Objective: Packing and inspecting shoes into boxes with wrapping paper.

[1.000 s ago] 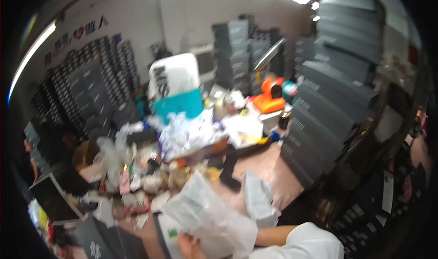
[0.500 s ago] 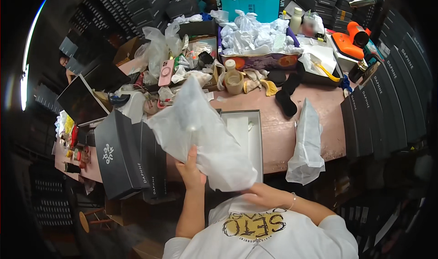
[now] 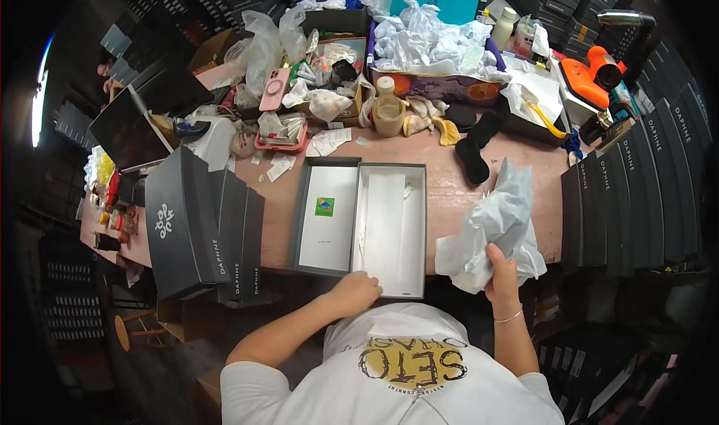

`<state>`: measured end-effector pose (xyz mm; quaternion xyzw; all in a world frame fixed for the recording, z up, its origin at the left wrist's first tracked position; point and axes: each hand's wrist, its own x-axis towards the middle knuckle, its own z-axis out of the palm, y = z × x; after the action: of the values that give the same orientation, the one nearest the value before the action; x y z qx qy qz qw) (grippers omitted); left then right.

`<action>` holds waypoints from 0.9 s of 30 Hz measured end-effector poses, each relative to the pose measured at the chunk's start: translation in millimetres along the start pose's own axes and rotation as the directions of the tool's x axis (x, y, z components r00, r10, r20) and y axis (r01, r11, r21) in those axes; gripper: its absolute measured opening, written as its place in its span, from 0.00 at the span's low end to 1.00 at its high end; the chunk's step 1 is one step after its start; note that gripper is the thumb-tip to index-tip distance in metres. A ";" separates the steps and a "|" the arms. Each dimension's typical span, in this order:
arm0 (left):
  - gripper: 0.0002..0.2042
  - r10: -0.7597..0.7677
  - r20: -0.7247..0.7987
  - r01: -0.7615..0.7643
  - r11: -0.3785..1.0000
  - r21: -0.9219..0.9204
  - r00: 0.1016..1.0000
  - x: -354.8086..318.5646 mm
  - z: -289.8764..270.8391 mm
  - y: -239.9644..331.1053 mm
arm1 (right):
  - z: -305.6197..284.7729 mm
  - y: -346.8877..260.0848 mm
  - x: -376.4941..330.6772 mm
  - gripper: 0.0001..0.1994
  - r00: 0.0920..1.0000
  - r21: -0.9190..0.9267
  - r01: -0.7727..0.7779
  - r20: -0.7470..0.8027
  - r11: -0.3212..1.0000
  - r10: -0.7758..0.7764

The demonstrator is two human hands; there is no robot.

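An open shoe box lies flat before me, its grey-edged tray [image 3: 389,230] lined with white paper. Beside the tray on the left is its lid [image 3: 325,230], inner white side up with a small green square. My left hand [image 3: 355,293] is closed at the box's near edge; whatever its fingers hold is hidden. Off to the right, my right hand [image 3: 502,272] grips a crumpled white translucent bag [image 3: 479,238], thumb on top. It rests over the spot of another white bag, so the two overlap. The bag's contents cannot be made out.
Dark shoe boxes [image 3: 180,230] stand at the left, more [image 3: 629,193] at the right. Behind are a purple bin of crumpled paper [image 3: 434,50], a bottle [image 3: 388,112], a pink phone [image 3: 275,89], black cloth [image 3: 473,155] and an orange tool [image 3: 592,73].
The white bag has gone from my left hand above the box to my right hand on the right. My left hand has lowered to the box's near edge. The view has shifted slightly.
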<state>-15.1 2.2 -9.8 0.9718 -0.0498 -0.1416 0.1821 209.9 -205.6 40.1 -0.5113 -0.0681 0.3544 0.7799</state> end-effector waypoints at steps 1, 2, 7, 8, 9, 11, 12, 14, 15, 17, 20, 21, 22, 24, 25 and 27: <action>0.08 -0.059 0.033 0.061 0.997 -0.047 0.998 11.0 1.5 10.6 | -0.6 4.3 2.9 0.23 1.000 -0.021 0.009 0.002 1.000 -0.009; 0.08 -0.069 0.102 0.085 0.984 -0.159 0.992 25.5 -11.3 20.1 | -1.0 4.9 5.8 0.24 1.000 -0.043 0.029 0.003 0.999 -0.028; 0.20 0.189 -0.544 -0.063 0.968 0.242 0.817 110.0 -28.1 -21.4 | 3.7 -14.6 9.4 0.24 0.991 -0.007 0.136 0.015 0.991 -0.135; 0.19 0.214 -0.489 -0.067 0.952 0.300 0.846 121.0 -13.0 -39.7 | 6.0 -18.7 10.2 0.23 0.990 -0.047 0.137 0.031 0.990 -0.135; 0.19 0.237 -0.430 -0.076 0.930 0.359 0.871 135.1 6.3 -62.4 | 8.5 -22.7 11.7 0.23 0.989 -0.086 0.142 0.046 0.986 -0.139; 0.17 0.186 -0.194 -0.101 0.919 0.382 0.963 156.6 -8.1 -71.8 | 16.3 -24.0 9.8 0.22 0.976 -0.128 0.216 0.034 0.968 -0.213; 0.17 0.112 0.000 -0.105 0.933 0.345 0.994 156.6 -38.7 -59.9 | 23.3 -24.7 6.6 0.21 0.963 -0.096 0.269 0.012 0.958 -0.269; 0.12 0.034 0.017 -0.036 0.982 0.185 0.999 140.1 -71.7 -53.2 | 25.4 -16.8 4.8 0.19 0.963 -0.174 0.265 -0.002 0.948 -0.270; 0.12 -0.010 -0.315 0.037 0.996 0.079 0.949 123.2 -83.3 -61.3 | 26.0 -9.7 4.4 0.18 0.964 -0.203 0.259 -0.011 0.944 -0.267; 0.09 -0.200 -0.762 0.150 0.979 -0.136 0.616 77.2 -130.7 -67.1 | 46.8 -0.8 8.3 0.13 0.954 -0.445 0.297 0.110 0.845 -0.278; 0.08 -0.326 -0.941 0.159 0.938 -0.309 0.094 41.3 -157.3 -68.8 | 47.1 67.9 38.5 0.30 0.890 -0.864 0.440 0.456 0.245 0.011; 0.12 -0.317 -0.947 0.133 0.942 -0.308 0.048 44.0 -158.5 -58.1 | 53.0 97.1 42.8 0.31 0.887 -0.896 0.433 0.444 0.101 0.129; 0.15 -0.189 -0.974 0.118 0.978 -0.175 0.126 52.3 -156.2 -46.9 | 57.6 116.7 44.9 0.33 0.885 -0.907 0.419 0.395 -0.051 0.249; 0.24 -0.073 -0.880 0.033 0.997 -0.065 0.469 62.7 -136.7 -32.3 | 71.3 90.0 37.7 0.31 0.851 -0.895 0.445 0.430 0.023 0.301; 0.21 -0.054 -0.821 0.001 0.998 -0.065 0.568 72.2 -123.7 -27.0 | 67.9 66.0 23.7 0.31 0.820 -0.856 0.513 0.513 0.073 0.254; 0.12 0.036 -0.602 -0.036 0.999 0.012 0.798 82.9 -82.7 -36.5 | 55.6 13.7 -2.4 0.31 0.705 -0.719 0.675 0.695 0.163 0.144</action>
<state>90.0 51.9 29.3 0.9653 -0.0079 0.1778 0.1913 175.4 -162.3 55.1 -0.7018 -0.6232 0.2199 0.2660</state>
